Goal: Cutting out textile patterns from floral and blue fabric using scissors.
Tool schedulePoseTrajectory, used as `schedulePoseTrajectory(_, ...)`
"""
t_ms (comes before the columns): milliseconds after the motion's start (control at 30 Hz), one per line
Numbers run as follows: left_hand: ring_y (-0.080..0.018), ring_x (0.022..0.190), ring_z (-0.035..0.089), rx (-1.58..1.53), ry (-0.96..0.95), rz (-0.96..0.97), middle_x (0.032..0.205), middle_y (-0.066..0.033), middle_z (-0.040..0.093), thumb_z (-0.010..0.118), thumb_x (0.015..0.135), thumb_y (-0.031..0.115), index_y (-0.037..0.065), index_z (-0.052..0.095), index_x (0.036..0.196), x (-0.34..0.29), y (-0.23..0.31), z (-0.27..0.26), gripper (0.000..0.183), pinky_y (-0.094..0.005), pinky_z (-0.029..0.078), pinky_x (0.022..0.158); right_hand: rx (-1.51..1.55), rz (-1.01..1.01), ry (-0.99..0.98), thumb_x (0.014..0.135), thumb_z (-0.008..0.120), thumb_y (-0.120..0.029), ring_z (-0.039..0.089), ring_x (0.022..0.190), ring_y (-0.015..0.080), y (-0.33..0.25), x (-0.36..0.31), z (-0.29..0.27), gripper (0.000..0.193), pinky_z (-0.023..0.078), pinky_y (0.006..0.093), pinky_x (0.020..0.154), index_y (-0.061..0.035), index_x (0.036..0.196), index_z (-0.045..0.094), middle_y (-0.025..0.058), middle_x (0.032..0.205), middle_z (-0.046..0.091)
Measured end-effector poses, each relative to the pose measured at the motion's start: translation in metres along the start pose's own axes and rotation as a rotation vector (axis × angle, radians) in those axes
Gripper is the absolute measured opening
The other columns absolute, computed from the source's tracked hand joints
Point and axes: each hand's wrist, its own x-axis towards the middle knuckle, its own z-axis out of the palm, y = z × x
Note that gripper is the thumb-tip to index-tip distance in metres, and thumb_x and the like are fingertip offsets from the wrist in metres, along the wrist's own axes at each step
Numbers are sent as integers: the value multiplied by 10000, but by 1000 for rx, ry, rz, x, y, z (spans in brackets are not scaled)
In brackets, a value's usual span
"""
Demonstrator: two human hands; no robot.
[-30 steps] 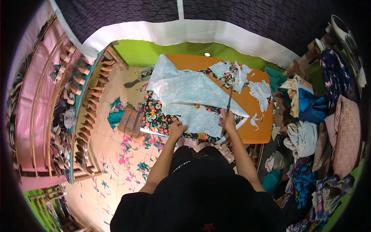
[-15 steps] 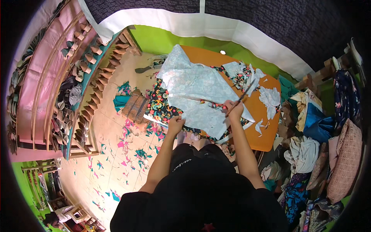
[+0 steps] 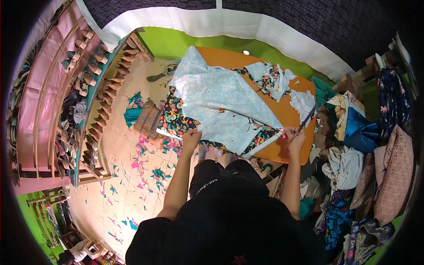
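Note:
A large piece of floral fabric [image 3: 212,95], mostly pale underside up, covers much of the orange table [image 3: 216,57]. Its dark, flowered face shows along the left and near edges. My left hand [image 3: 191,138] pinches the near edge of the cloth left of the middle. My right hand [image 3: 295,136] is closed at the right corner of the cloth, which is pulled out toward it. Dark scissors [image 3: 302,127] are held in that same hand, their blades pointing away and up to the right. How the fingers sit in the handles is too small to tell.
Cut floral scraps [image 3: 269,79] and a pale scrap [image 3: 302,102] lie at the table's far right. A shoe rack [image 3: 95,97] with several shoe forms stands left. Heaped cloths [image 3: 346,170] crowd the right. Coloured snippets [image 3: 161,175] litter the floor beside a brown woven block [image 3: 149,121].
My right hand has moved right and a little nearer with the scissors, drawing the cloth's right corner outward. The left hand still grips the near edge. The whole view has shifted slightly.

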Motion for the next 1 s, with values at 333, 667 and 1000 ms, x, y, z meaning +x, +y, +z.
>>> schedulePoseTrajectory(333,-105,544,542,-41,83,-62,644,-21,574,616,718,221,28,559,809,-19,-24,35,221,-240,386,460,-269,306,-382,791,558,-207,474,492,105,-19,-10,-13,225,355,241,381,-6,766,461,40,592,468)
schedulePoseTrajectory(667,-324,1117,374,-1158,7,-122,1187,-155,405,286,816,204,-10,330,1167,-38,-21,62,414,-487,289,931,-439,-61,-641,703,636,-323,497,582,254,7,35,82,388,392,342,542,27,713,468,155,614,501)
schedulePoseTrajectory(1000,-211,783,538,-640,16,-238,929,-98,523,546,789,149,26,387,1060,-66,-40,76,338,-342,452,599,-498,-92,-821,735,586,-402,496,607,163,12,39,111,432,397,307,573,25,741,521,76,628,527)
